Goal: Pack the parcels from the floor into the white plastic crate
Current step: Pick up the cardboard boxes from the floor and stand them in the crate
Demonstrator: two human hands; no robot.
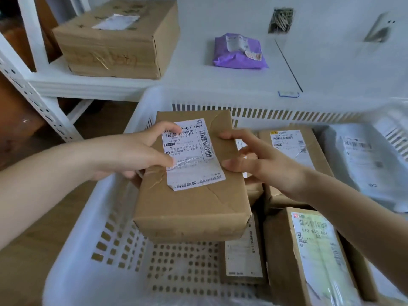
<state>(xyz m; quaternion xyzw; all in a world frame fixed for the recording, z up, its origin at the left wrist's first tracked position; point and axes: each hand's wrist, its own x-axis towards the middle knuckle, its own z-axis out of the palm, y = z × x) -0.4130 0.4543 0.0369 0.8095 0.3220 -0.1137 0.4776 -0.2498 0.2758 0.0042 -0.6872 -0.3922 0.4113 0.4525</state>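
Gripping a rectangular taped cardboard parcel point(192, 180) by its opposite sides, left hand point(134, 151) and right hand point(262, 162) hold it above the perforated white plastic crate point(106, 228)

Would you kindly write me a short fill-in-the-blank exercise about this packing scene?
1. Both hands hold a brown cardboard parcel above the white plastic ___.
2. The left hand has its thumb on the parcel's white ___.
3. On the white shelf lies a soft ___ mailer bag.

Missing words: crate; label; purple
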